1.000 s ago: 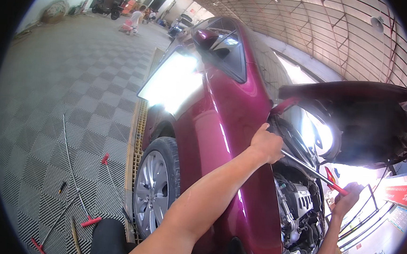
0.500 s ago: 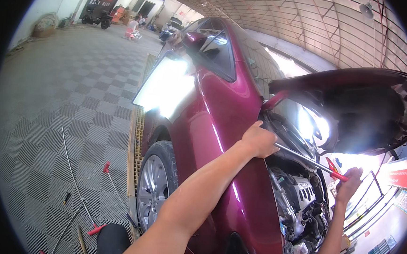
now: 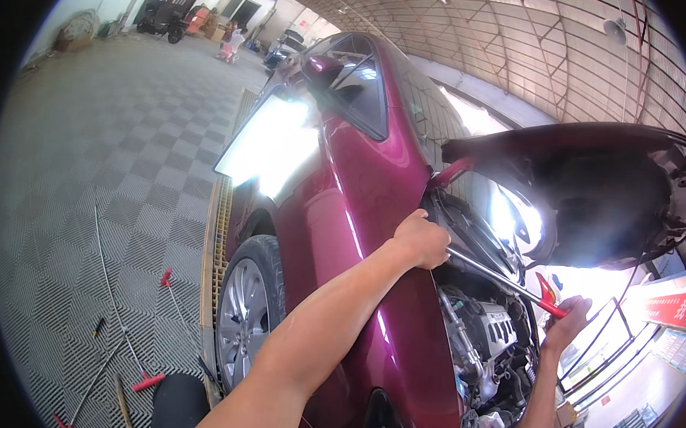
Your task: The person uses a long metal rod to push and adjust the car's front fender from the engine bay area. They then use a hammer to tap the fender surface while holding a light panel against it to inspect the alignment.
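In the head view, the left hand (image 3: 422, 239) is over the upper edge of a maroon car's fender (image 3: 385, 288), its fingers clamped around a metal rod (image 3: 497, 278). The rod slants across the open engine bay (image 3: 489, 343) to a red handle (image 3: 553, 309), where the right hand (image 3: 566, 321) has its fingers closed (their tips are hard to make out). The raised hood (image 3: 599, 192) stands beyond the rod. A bright light panel (image 3: 264, 141) is by the car's side, above the front wheel (image 3: 246, 311). On the checkered floor (image 3: 142, 192) lie more long tools, including one with a red grip (image 3: 148, 382).
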{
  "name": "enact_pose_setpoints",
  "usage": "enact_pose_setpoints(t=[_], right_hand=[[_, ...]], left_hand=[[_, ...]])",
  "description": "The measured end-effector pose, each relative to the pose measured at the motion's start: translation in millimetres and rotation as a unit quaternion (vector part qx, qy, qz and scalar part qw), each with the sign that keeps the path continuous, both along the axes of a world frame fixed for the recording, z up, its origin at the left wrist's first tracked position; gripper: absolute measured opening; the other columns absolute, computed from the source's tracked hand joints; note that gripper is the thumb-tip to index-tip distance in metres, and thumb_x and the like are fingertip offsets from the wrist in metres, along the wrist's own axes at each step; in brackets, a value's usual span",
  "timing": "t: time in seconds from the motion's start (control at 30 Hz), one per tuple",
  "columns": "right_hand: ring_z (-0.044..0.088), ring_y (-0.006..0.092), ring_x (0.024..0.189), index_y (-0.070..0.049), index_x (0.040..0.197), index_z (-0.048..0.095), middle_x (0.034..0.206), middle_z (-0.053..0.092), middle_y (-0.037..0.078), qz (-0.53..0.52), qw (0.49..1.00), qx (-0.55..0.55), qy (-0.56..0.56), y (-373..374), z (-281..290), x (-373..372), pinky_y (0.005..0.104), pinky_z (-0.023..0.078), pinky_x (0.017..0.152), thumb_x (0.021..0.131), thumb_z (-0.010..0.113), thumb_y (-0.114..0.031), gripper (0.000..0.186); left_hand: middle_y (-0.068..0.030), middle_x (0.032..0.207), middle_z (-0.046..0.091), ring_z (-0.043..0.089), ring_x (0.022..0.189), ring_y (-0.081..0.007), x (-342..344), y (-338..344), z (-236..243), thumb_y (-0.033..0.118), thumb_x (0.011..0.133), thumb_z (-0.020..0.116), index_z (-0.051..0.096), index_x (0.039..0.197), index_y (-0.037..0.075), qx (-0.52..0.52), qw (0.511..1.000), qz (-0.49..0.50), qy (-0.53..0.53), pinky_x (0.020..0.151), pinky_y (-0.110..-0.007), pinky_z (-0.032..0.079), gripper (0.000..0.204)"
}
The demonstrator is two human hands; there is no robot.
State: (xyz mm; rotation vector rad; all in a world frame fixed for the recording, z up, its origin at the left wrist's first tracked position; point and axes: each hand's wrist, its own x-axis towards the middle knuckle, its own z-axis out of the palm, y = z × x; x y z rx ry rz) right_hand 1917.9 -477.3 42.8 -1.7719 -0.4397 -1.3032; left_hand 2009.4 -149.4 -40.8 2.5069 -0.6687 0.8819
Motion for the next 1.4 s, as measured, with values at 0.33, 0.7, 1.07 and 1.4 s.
enact_pose_setpoints(t=[0.33,0.7,1.07,1.4], right_hand=[[0.031,0.0061,0.05,-0.011,0.073,0.043,0.063,0.036,-0.004,0.038,0.999,0.016,-0.012,-18.2,2.1,10.6,0.0256,0.022,0.045,0.108,0.037,-0.04,0.046],[0.031,0.0076,0.044,-0.013,0.068,0.042,0.059,0.038,-0.003,0.015,0.997,0.036,0.072,-17.9,7.5,8.7,0.0243,0.025,0.041,0.107,0.032,-0.047,0.053],[0.031,0.0068,0.041,-0.011,0.07,0.046,0.053,0.034,-0.004,0.034,0.998,-0.043,0.007,-6.9,2.4,8.4,0.0238,0.021,0.039,0.105,0.027,-0.062,0.064],[0.037,0.0084,0.056,-0.011,0.077,0.044,0.068,0.039,-0.002,-0.069,0.989,-0.043,-0.125,-63.9,-15.2,-2.5,0.0254,0.028,0.049,0.108,0.033,-0.047,0.048]], left_hand=[[-0.0088,0.089,0.074,0.07,0.093,-0.0259,2.3,-4.7,-3.2,0.035,0.092,0.058,0.074,0.099,0.012,0.017,1.0,0.007,-0.009,0.107,-0.043,0.035,0.029],[-0.0095,0.087,0.074,0.071,0.091,-0.0253,2.8,-16.2,-4.3,0.036,0.09,0.058,0.075,0.092,0.012,0.012,0.999,0.033,-0.005,0.102,-0.041,0.039,0.03],[-0.0107,0.085,0.073,0.069,0.093,-0.028,-1.3,0.0,-5.4,0.038,0.089,0.065,0.075,0.093,0.012,-0.058,0.998,0.008,-0.002,0.114,-0.041,0.032,0.029],[-0.0105,0.085,0.074,0.07,0.092,-0.0268,-6.8,-4.0,4.3,0.034,0.084,0.066,0.077,0.089,0.013,-0.007,0.999,0.025,0.038,0.114,-0.04,0.031,0.024]])
